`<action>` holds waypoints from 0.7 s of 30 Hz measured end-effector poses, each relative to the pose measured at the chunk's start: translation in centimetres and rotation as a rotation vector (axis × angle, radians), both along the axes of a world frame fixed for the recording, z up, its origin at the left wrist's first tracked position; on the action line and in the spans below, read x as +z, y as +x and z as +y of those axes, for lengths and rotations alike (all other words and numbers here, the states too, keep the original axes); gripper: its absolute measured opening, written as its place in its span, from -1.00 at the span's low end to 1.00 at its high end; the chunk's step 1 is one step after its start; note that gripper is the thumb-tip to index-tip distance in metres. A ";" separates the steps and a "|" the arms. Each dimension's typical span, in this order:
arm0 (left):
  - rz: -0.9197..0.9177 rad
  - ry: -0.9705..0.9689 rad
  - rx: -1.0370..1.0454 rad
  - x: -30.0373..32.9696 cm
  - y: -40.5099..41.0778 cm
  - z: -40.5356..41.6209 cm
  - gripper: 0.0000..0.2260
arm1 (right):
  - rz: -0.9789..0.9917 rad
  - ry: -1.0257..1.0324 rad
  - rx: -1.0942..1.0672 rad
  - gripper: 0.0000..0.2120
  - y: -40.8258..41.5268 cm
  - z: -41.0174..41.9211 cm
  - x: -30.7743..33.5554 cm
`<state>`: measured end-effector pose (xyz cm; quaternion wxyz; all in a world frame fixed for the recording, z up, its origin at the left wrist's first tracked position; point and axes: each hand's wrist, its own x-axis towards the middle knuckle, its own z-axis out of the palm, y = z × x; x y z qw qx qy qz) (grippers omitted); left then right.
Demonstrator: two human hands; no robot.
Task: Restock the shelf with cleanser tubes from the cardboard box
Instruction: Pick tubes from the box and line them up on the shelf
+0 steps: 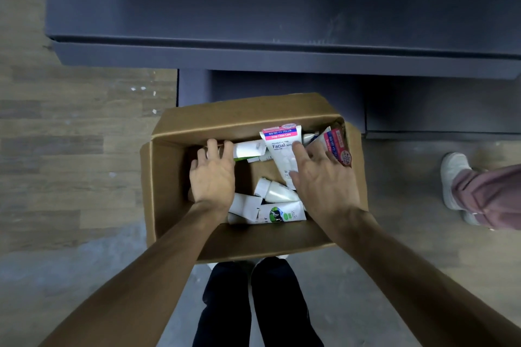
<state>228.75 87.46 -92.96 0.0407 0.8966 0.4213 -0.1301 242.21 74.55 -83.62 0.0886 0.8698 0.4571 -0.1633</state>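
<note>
An open cardboard box (180,177) stands on the floor below the dark shelf (253,8). Several cleanser tubes lie loose in it. A white tube with a pink "Facial" label (282,149) leans against the far wall, and a pink-striped tube (337,146) is in the far right corner. More white tubes (275,211) lie at the near side. My left hand (212,177) is inside the box with fingers spread, fingertips on the end of a white tube (249,149). My right hand (324,180) is also spread, index finger and thumb touching the "Facial" tube.
The shelf's top board is bare, with a lower dark ledge (423,110) behind the box. Another person's shoe and pink trouser leg (479,194) stand at the right. My own dark-trousered legs (253,304) are just behind the box. Wood-look flooring (70,135) lies left.
</note>
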 end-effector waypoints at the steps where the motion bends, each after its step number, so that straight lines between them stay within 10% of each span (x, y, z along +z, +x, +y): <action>1: -0.012 -0.006 0.004 -0.1 0.0 0.0 -0.73 | -0.016 -0.005 0.008 -0.55 0.0 0.0 -0.1; 15: 0.058 -0.221 -0.225 6.9 -3.2 1.5 -0.74 | 0.071 -0.170 0.073 -0.53 0.1 1.6 2.3; 21: -0.023 -0.257 -0.127 10.9 -4.3 2.0 -0.75 | 0.320 0.257 -0.323 -0.71 2.0 -0.5 11.6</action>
